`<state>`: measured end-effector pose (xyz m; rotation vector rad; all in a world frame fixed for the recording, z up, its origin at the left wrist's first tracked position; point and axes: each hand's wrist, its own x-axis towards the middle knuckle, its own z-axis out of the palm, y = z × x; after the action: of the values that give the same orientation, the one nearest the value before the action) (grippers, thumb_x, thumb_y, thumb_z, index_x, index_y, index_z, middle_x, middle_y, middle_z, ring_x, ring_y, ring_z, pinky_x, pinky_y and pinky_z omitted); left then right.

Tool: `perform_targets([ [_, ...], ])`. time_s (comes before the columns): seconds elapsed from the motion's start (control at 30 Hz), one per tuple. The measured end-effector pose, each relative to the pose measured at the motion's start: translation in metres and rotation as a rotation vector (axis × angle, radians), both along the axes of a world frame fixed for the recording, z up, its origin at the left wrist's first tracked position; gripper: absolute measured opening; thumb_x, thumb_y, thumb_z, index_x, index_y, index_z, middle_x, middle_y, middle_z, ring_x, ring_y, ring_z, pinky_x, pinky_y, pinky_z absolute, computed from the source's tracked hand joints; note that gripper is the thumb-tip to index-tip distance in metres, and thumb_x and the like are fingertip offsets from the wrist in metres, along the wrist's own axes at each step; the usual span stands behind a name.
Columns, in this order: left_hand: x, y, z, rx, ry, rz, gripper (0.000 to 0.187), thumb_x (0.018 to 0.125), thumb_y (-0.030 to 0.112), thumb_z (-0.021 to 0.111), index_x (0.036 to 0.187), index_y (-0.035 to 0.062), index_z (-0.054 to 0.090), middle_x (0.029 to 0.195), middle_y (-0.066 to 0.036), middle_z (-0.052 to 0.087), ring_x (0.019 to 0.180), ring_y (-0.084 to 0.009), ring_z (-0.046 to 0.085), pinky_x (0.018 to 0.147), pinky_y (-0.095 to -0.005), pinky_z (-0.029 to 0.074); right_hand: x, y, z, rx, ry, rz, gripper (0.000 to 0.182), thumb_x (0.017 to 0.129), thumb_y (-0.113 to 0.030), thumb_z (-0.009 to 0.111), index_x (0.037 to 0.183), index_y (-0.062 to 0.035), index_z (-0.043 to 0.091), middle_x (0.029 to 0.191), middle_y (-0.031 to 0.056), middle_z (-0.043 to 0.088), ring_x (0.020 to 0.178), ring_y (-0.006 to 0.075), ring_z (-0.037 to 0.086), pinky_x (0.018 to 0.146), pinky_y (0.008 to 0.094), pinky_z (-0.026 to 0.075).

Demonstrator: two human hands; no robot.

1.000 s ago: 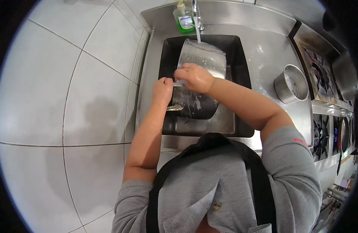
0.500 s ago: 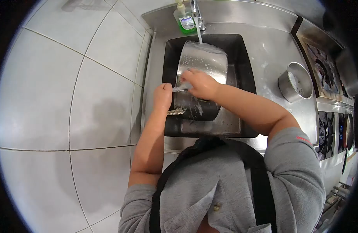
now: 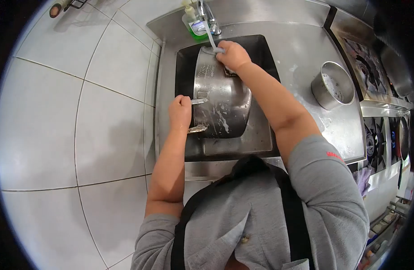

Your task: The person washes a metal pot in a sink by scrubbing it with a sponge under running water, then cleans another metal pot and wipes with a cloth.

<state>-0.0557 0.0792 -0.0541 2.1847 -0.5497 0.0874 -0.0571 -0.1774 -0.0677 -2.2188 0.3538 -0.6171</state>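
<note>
A large metal pot [image 3: 222,103] lies tilted on its side in the sink [image 3: 271,67], wet and streaked with suds. My left hand [image 3: 180,109] is closed around the looped handle [image 3: 199,101] on the pot's left side. At the far end of the pot, my right hand [image 3: 234,56] has its fingers curled right where the water stream [image 3: 210,35] falls. What those fingers hold, if anything, is hidden. A dark fitting [image 3: 229,71] shows on the pot just below that hand. Water runs from the faucet [image 3: 211,20].
A soap bottle [image 3: 194,24] with green liquid stands left of the faucet. On the steel counter [image 3: 292,54] to the right sits a smaller metal pot [image 3: 333,85] with suds inside. Gas burners [image 3: 373,139] lie further right, and a tiled wall [image 3: 112,130] borders the left.
My right hand has moved from near the left-hand handle up to the pot's far end under the water. The pot has turned, showing more of its streaked side. My left hand keeps its grip.
</note>
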Motion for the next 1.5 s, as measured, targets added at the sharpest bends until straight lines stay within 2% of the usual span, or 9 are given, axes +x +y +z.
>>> perform_targets([
  [0.27,0.002,0.005,-0.004,0.0,0.023,0.012,0.025,0.082,0.018,0.048,0.07,-0.0039,0.05,0.06,-0.022,0.043,0.053,-0.0265,0.041,0.054,-0.0413,0.037,-0.113,0.065,-0.012,-0.644,-0.361,0.393,0.039,0.066,-0.012,0.069,0.104,-0.0095,0.059,0.107,0.0124,0.062,0.099,0.0328,0.057,0.086,0.0434,0.047],
  [0.47,-0.001,0.003,-0.002,-0.006,0.036,0.057,0.025,0.081,0.019,0.048,0.07,-0.0037,0.051,0.061,-0.024,0.047,0.053,-0.0312,0.047,0.054,-0.0421,0.038,0.011,-0.002,-0.006,-0.011,-0.052,-0.066,0.032,0.077,-0.022,0.061,0.104,-0.0061,0.065,0.105,0.0178,0.063,0.101,0.036,0.059,0.086,0.0441,0.048],
  [0.6,0.008,-0.001,0.0,0.028,0.05,0.068,0.027,0.081,0.02,0.047,0.071,-0.0039,0.052,0.062,-0.025,0.049,0.056,-0.0369,0.048,0.056,-0.044,0.039,0.027,0.009,0.01,-0.205,0.017,-0.155,0.028,0.078,-0.023,0.061,0.1,-0.006,0.065,0.103,0.0174,0.062,0.1,0.0369,0.058,0.085,0.0447,0.048],
  [0.67,0.007,0.0,-0.002,0.042,0.095,0.055,0.028,0.08,0.021,0.046,0.072,-0.0039,0.054,0.065,-0.026,0.052,0.061,-0.0421,0.05,0.059,-0.0456,0.041,-0.001,0.032,-0.011,-0.377,-0.287,-0.03,0.027,0.073,-0.015,0.064,0.099,-0.0085,0.063,0.096,0.0134,0.06,0.096,0.0349,0.058,0.084,0.0444,0.049],
  [0.87,0.003,0.006,0.0,0.026,0.136,0.063,0.027,0.081,0.021,0.046,0.075,-0.0032,0.057,0.07,-0.026,0.057,0.066,-0.0436,0.054,0.061,-0.0463,0.043,-0.03,0.033,0.003,-0.432,-0.387,0.553,0.032,0.066,-0.007,0.066,0.098,-0.0091,0.065,0.102,0.0131,0.064,0.098,0.0344,0.059,0.086,0.0428,0.049],
  [0.97,0.003,0.007,0.0,-0.002,0.152,0.06,0.028,0.081,0.022,0.046,0.077,-0.0027,0.058,0.071,-0.025,0.058,0.07,-0.0438,0.056,0.063,-0.0468,0.044,0.033,0.007,0.01,-0.115,-0.065,0.138,0.032,0.068,-0.01,0.065,0.1,-0.0069,0.065,0.099,0.0164,0.064,0.097,0.0368,0.059,0.086,0.0423,0.049],
  [1.07,0.003,0.009,-0.002,0.02,0.152,0.087,0.028,0.082,0.022,0.046,0.077,-0.0023,0.058,0.071,-0.026,0.058,0.07,-0.0437,0.056,0.064,-0.0467,0.044,0.044,0.013,-0.002,-0.2,-0.169,0.11,0.029,0.068,-0.011,0.065,0.097,-0.0051,0.065,0.097,0.0183,0.063,0.095,0.0371,0.059,0.084,0.0418,0.049],
  [1.23,0.003,0.018,-0.004,0.041,0.126,0.056,0.026,0.082,0.021,0.047,0.077,-0.0018,0.058,0.07,-0.026,0.057,0.068,-0.0437,0.056,0.062,-0.046,0.044,-0.047,0.088,0.012,-0.407,-0.32,0.636,0.041,0.061,0.0,0.065,0.101,-0.0079,0.065,0.102,0.0116,0.065,0.097,0.0349,0.059,0.086,0.0421,0.049],
  [1.5,-0.001,0.039,-0.018,-0.084,0.096,0.047,0.016,0.082,0.011,0.049,0.075,-0.0019,0.053,0.059,-0.019,0.048,0.052,-0.0237,0.047,0.052,-0.0372,0.039,0.085,-0.002,-0.01,-0.052,-0.096,0.329,0.028,0.071,-0.015,0.066,0.098,-0.0066,0.069,0.1,0.0165,0.066,0.092,0.0336,0.063,0.084,0.0371,0.05],
])
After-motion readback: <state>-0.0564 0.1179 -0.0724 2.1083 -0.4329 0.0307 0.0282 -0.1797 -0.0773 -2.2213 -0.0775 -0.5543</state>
